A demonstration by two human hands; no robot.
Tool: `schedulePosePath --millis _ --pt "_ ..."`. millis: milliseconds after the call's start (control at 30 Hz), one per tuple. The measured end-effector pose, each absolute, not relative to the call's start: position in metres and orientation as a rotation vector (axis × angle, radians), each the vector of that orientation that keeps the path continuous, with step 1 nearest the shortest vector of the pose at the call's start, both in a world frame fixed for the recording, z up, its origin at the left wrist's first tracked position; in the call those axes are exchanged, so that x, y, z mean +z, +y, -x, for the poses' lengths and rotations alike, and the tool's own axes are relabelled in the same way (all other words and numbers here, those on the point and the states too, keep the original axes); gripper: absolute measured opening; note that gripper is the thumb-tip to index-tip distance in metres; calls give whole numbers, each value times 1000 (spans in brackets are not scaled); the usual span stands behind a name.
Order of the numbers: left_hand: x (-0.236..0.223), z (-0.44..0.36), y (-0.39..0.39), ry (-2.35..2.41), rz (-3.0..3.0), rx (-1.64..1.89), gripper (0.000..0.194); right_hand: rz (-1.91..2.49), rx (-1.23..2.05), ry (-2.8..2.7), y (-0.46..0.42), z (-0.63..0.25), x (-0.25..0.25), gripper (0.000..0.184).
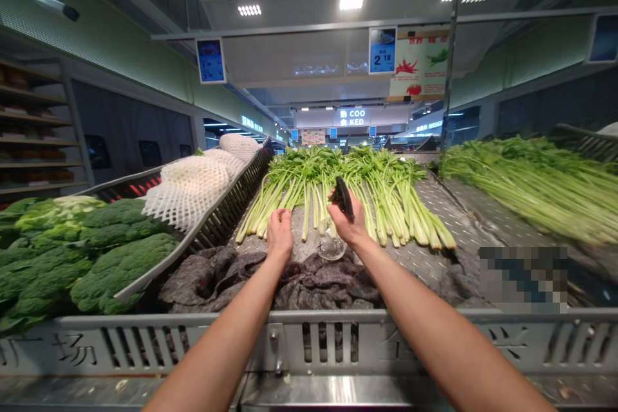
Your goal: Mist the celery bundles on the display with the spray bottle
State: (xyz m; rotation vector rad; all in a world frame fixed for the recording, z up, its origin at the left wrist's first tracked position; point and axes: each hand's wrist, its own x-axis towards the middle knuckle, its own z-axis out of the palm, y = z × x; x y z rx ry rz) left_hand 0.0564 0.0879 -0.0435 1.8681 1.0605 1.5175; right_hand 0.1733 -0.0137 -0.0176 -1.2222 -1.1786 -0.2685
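Note:
My right hand point(345, 222) grips a spray bottle with a black trigger head point(344, 197). Its clear plastic body point(332, 246) hangs below my hand, over the metal display. My left hand point(280, 235) holds nothing and rests close to the pale stems of a bunched leafy green vegetable point(338, 196), possibly celery. The stalks lie in rows with their cut ends towards me. Dark grey wet cloth point(309, 277) lies on the display just below both hands.
Broccoli point(120, 264) sits in a bin at left, and white foam-netted produce point(188, 190) fills a slanted rack beyond it. More long-stemmed greens point(526, 190) lie at right. A grey metal front rail point(309, 341) crosses below my forearms.

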Motion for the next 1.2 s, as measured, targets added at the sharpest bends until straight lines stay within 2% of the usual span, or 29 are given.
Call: schedulePosePath --millis 167,467,700,900,1200 --pt "-45 -59 87 917 -1968 1441 36 1383 -241 -1256 -15 -170 -16 15" --pt "-46 -59 86 886 -1946 1402 40 1272 -376 -1030 -18 -187 -14 25" --pt "-48 -61 88 850 -1978 1415 40 1317 -254 -1128 -17 -186 -16 20" --pt "-48 -59 88 863 -1962 1433 38 1337 -382 -1052 -22 -194 -19 22" --pt "-29 -102 22 604 -1944 1472 36 1270 -398 -1047 -33 -213 -29 24"
